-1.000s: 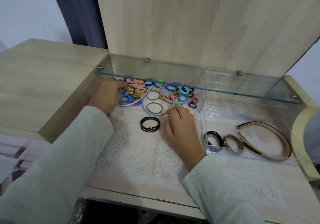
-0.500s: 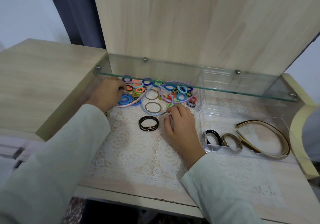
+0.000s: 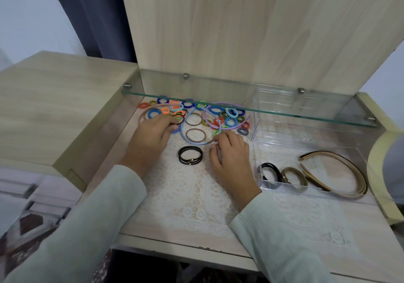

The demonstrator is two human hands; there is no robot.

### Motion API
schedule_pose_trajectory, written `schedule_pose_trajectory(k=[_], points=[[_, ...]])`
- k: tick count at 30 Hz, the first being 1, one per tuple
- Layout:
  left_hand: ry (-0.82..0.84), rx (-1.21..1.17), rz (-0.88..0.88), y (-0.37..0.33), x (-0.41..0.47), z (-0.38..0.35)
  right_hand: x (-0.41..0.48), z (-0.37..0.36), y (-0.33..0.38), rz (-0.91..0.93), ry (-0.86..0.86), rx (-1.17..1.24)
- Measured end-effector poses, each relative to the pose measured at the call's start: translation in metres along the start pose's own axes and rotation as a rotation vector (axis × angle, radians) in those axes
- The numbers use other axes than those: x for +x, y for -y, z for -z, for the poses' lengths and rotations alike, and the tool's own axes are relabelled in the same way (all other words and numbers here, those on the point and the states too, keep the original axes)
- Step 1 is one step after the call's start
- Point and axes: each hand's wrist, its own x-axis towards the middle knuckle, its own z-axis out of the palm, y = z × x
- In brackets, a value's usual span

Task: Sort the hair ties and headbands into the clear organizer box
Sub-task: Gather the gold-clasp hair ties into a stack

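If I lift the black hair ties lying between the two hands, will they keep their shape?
Probably not: the black hair ties are thin cord loops, so they would likely sag. They look only stacked, not tied together, so some may slip off. Lying flat on the lace mat, they should not roll.

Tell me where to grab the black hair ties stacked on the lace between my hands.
Come straight down and pinch the right arc of the black hair ties, one finger inside the loop, thumb outside. They lie flat and stacked on the lace mat, so a rim pinch probably lifts all together.
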Motion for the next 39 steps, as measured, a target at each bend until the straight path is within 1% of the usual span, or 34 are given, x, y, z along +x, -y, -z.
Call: schedule_pose_trajectory(k=[4,10,15,28,33,35,37,39], points=[[-0.008,0.021,-0.152,-0.017,-0.018,-0.006,-0.001,0.001,0.001,-0.001,-0.002,-0.007],[0.042,0.019,-0.169,-0.034,-0.041,-0.016,0.0,0.001,0.001,-0.01,-0.008,-0.01],[0.017,0.029,-0.19,-0.038,-0.045,-0.016,-0.001,0.001,0.001,-0.008,-0.012,-0.033],[0.035,0.017,-0.188,-0.037,-0.049,-0.022,-0.001,0.0,0.001,-0.018,-0.011,-0.051],[0.075,0.041,-0.174,-0.038,-0.048,-0.02,-0.002,0.001,0.002,-0.008,-0.006,-0.051],[0.06,0.06,-0.162,-0.039,-0.045,-0.018,-0.002,0.001,0.003,-0.007,0.001,-0.052],[0.01,0.093,-0.154,-0.039,-0.041,-0.016,-0.002,0.003,0.004,-0.012,0.014,-0.045],[-0.034,0.134,-0.088,-0.035,-0.038,-0.018,-0.002,0.004,0.004,-0.023,0.045,-0.028]])
